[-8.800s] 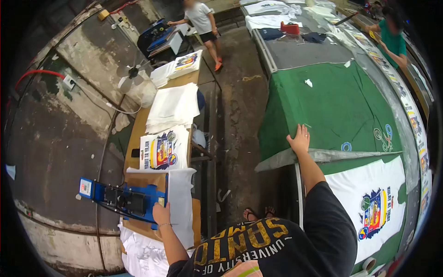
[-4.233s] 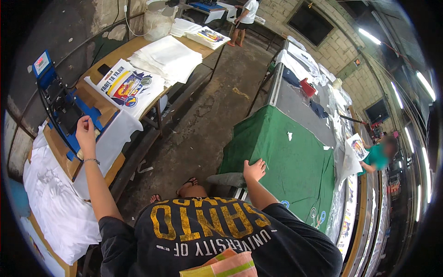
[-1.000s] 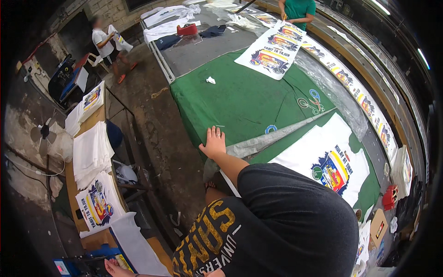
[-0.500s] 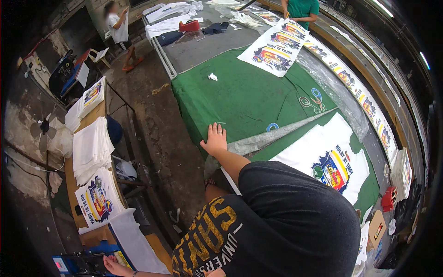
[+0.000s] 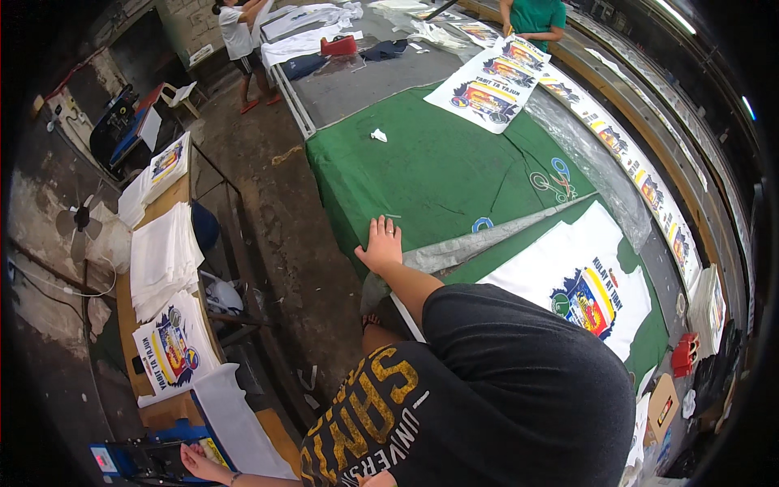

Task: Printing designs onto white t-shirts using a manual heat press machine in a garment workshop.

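Note:
My right hand (image 5: 383, 245) lies flat, fingers spread, on the near left corner of the green cloth (image 5: 406, 154) covering the big table. It wears a ring and holds nothing. At the lower left, my left hand (image 5: 203, 464) has its fingers curled at the end of a black bar on a heat press (image 5: 146, 459) with a blue base and a small lit display. White fabric (image 5: 243, 434) hangs beside the press. To the right, a white printed shirt piece (image 5: 527, 312) is spread on the green cloth.
Stacked white printed pieces (image 5: 174, 349) lie on the side bench (image 5: 126, 325). Scissors (image 5: 560, 180) and a blue ring (image 5: 482, 225) sit on the green cloth. A co-worker in green (image 5: 540, 16) handles a printed sheet (image 5: 479, 97); another person (image 5: 238, 32) stands far left. A fan (image 5: 79, 217) is left.
The far-left person has stepped right, up to the table's end, with arms raised towards white fabric. My hands stay in nearly the same places. The view has shifted slightly.

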A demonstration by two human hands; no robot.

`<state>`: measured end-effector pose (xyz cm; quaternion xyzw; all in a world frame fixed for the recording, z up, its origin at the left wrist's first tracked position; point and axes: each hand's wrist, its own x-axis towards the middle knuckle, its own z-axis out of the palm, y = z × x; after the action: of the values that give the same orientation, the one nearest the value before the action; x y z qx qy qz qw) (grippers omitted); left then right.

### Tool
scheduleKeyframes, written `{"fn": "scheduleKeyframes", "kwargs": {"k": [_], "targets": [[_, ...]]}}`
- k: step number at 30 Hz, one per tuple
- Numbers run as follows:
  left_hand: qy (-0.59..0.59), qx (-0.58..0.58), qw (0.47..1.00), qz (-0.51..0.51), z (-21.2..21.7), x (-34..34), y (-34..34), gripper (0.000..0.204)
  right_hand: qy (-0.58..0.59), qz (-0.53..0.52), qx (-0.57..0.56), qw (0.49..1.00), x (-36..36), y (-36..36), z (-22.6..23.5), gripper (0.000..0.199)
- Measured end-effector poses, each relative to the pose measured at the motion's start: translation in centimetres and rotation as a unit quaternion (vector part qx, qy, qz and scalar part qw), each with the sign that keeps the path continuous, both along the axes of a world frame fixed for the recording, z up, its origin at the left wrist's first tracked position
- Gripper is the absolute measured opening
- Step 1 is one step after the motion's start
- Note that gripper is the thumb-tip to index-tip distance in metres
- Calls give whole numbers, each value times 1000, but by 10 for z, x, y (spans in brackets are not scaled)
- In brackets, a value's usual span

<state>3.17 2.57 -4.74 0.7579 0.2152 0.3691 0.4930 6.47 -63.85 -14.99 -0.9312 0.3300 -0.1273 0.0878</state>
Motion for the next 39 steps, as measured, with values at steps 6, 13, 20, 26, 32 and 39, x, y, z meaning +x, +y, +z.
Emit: {"fn": "scheduleKeyframes", "kwargs": {"k": [6,13,20,26,32,39], "targets": [[-3,-20,1000,6,3,-2,-5,23,7,-3,-2,1000,0,0,2,81],[-10,-25,1000,9,4,-2,-7,23,-8,-1,6,1000,0,0,1,81],[11,-14,1000,3,4,-3,-4,25,-18,-1,-1,1000,1,-1,-2,80],[7,-23,1000,1,1,-3,-2,25,-19,-1,-2,1000,2,-1,-3,80],[-1,-22,1000,11,0,0,-1,24,-32,-4,-14,999,0,-1,-2,79],[28,8,999,-35,7,-11,-11,21,-64,40,-16,997,-1,4,13,67]]}}
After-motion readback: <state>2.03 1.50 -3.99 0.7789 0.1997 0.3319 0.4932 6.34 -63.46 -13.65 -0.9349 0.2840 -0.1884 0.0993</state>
